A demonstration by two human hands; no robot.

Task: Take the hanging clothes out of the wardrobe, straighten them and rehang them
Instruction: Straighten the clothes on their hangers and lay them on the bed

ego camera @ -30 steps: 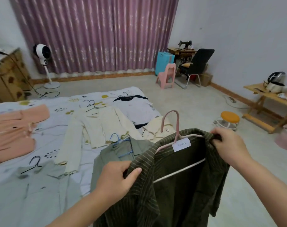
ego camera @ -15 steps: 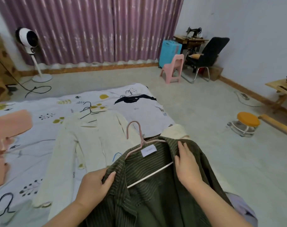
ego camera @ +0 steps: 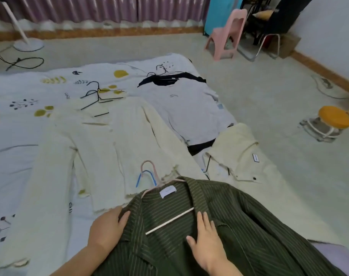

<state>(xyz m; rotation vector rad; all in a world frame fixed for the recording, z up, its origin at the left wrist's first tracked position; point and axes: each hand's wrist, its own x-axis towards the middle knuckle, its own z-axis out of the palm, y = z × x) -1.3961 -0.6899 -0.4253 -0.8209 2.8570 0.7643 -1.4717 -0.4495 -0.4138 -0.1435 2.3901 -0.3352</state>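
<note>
A dark green striped shirt (ego camera: 249, 226) lies on the bed (ego camera: 20, 120) at the near edge, still on a pink hanger (ego camera: 149, 166) whose white bar (ego camera: 169, 221) shows inside the open collar. My left hand (ego camera: 107, 228) grips the shirt's left collar edge, thumb on top. My right hand (ego camera: 205, 242) lies flat with straight fingers on the shirt's right front panel. A blue hanger hook (ego camera: 145, 176) sticks out from under the green shirt.
Spread on the bed are a cream cardigan (ego camera: 102, 148), a white top with black trim (ego camera: 185, 108), a cream jacket (ego camera: 239, 156) and loose black hangers (ego camera: 98, 96). On the floor stand a pink chair (ego camera: 229, 34), an orange stool (ego camera: 330, 120) and a fan base (ego camera: 28, 44).
The green shirt has come down from held in the air to lying on the bed. My right hand left the shoulder and now lies flat on the front. The view tilted downward.
</note>
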